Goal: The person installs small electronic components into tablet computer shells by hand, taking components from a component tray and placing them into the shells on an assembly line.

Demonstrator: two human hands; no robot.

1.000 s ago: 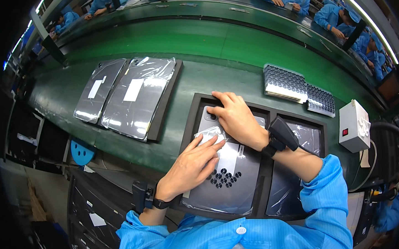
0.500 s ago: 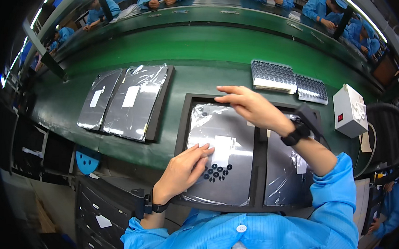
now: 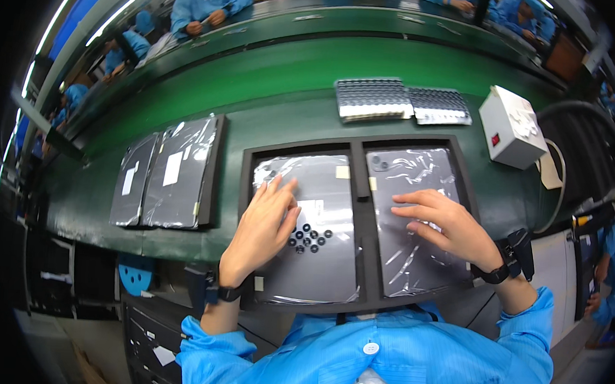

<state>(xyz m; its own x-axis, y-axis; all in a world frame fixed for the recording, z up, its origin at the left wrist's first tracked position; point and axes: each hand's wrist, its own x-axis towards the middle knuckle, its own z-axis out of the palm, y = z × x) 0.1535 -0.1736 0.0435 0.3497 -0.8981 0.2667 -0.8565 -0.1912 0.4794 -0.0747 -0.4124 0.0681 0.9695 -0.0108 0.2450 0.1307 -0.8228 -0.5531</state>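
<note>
Two dark grey tablet-like panels in clear film lie side by side in a black foam tray [image 3: 367, 248]. My left hand [image 3: 263, 224] is over the left panel [image 3: 316, 280], fingers stretched out and apart. Beside its thumb, a cluster of small black ring-shaped pieces [image 3: 306, 238] lies on that panel, partly against a white label [image 3: 313, 209]. Over the right panel [image 3: 405, 265] my right hand [image 3: 449, 229] is open, its fingers pointing left; whether the fingertips touch the film cannot be made out. Neither hand shows anything held.
To the left, two more film-covered panels [image 3: 180, 195] lie on the green bench, one in black foam. Stacked trays of small dark pieces [image 3: 373, 101] sit beyond my tray. A white box [image 3: 512, 130] with a red switch stands at right. Co-workers [image 3: 210, 6] sit across the bench.
My right hand has moved from above the tray's far edge to over the right panel. My left hand has shifted farther up the left panel. The whole view has turned slightly.
</note>
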